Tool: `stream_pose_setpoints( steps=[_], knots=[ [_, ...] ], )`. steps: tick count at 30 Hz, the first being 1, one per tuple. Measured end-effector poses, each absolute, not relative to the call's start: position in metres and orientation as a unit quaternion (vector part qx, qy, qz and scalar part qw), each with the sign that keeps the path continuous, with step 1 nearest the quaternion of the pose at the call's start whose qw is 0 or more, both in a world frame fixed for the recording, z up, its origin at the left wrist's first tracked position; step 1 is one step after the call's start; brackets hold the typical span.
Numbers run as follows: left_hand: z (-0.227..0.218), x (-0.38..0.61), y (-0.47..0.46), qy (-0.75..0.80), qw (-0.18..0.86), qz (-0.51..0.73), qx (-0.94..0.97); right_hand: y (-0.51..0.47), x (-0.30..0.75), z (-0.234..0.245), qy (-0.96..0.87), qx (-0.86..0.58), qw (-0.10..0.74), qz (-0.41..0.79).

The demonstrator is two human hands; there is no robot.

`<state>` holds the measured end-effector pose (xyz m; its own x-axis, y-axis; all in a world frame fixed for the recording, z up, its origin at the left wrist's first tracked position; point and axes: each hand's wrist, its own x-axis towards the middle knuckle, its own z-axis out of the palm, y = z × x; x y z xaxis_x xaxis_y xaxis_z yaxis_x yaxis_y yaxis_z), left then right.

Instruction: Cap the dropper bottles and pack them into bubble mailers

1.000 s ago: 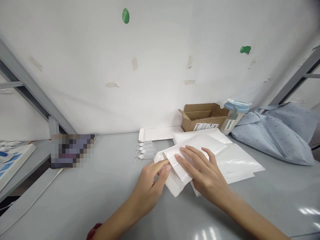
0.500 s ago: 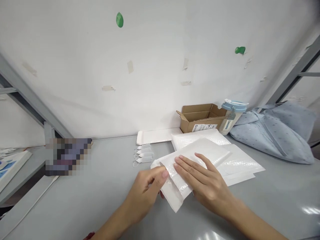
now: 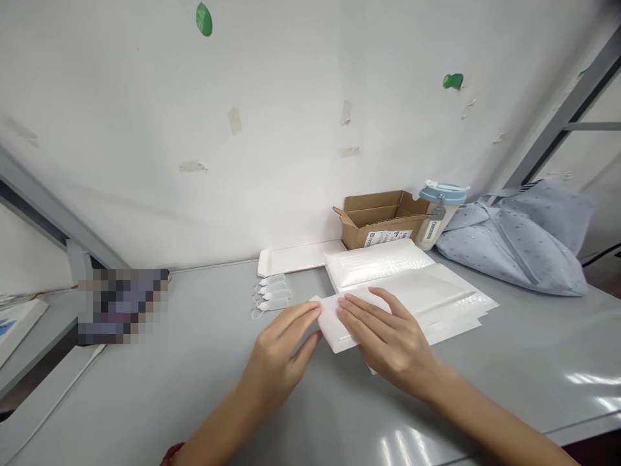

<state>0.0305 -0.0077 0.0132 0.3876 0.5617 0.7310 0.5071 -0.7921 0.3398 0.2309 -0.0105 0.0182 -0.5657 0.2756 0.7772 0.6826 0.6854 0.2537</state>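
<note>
A white padded bubble envelope (image 3: pixel 332 323) lies flat on the grey table (image 3: pixel 194 382). My right hand (image 3: pixel 388 340) rests on it with fingers stretched out flat. My left hand (image 3: pixel 281 353) is beside it, fingers extended, its fingertips touching the envelope's left edge. Behind them lies a stack of more white bubble envelopes (image 3: pixel 412 285).
Several small white tags (image 3: pixel 272 294) lie left of the stack. A white tray (image 3: pixel 295 257) lies along the wall. An open cardboard box (image 3: pixel 381 220), a lidded cup (image 3: pixel 436 213) and a blue fabric bag (image 3: pixel 519 243) stand at the back right. A cable (image 3: pixel 53 404) runs at left.
The envelope was lifted and bent between both hands; now it lies flat on the table. My left hand has let go of its pinch and opened out; the view shifted slightly.
</note>
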Motion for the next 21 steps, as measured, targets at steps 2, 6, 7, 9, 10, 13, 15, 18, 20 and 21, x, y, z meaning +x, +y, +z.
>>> stream_pose_setpoints(
  steps=[2, 6, 7, 9, 10, 13, 15, 18, 20, 21],
  knots=[
    [0.007, 0.033, -0.006, 0.273, -0.046, 0.463, 0.842, -0.013, 0.228, 0.019, -0.841, -0.274, 0.374, -0.281],
    [-0.002, 0.032, -0.005, 0.237, -0.132, 0.467, 0.841, -0.017, 0.225, 0.022, -0.834, -0.274, 0.384, -0.286],
    [-0.003, 0.031, -0.005, 0.230, -0.142, 0.469, 0.841, -0.018, 0.225, 0.023, -0.832, -0.278, 0.386, -0.286],
    [-0.004, 0.031, -0.004, 0.212, -0.157, 0.478, 0.838, -0.020, 0.225, 0.025, -0.829, -0.284, 0.386, -0.288],
    [-0.003, 0.031, -0.004, 0.206, -0.162, 0.484, 0.835, -0.020, 0.225, 0.026, -0.829, -0.285, 0.382, -0.291],
    [0.002, 0.034, -0.001, 0.212, -0.170, 0.499, 0.823, -0.022, 0.224, 0.026, -0.830, -0.277, 0.379, -0.301],
    [0.006, 0.036, 0.002, 0.228, -0.183, 0.495, 0.818, -0.022, 0.223, 0.025, -0.825, -0.268, 0.395, -0.304],
    [0.007, 0.039, 0.006, 0.239, -0.206, 0.485, 0.815, -0.020, 0.223, 0.023, -0.815, -0.263, 0.415, -0.308],
    [0.009, 0.042, 0.008, 0.231, -0.189, 0.492, 0.818, -0.018, 0.224, 0.023, -0.811, -0.268, 0.423, -0.302],
    [0.010, 0.044, 0.009, 0.230, -0.161, 0.495, 0.822, -0.016, 0.225, 0.023, -0.807, -0.273, 0.429, -0.299]
  ],
)
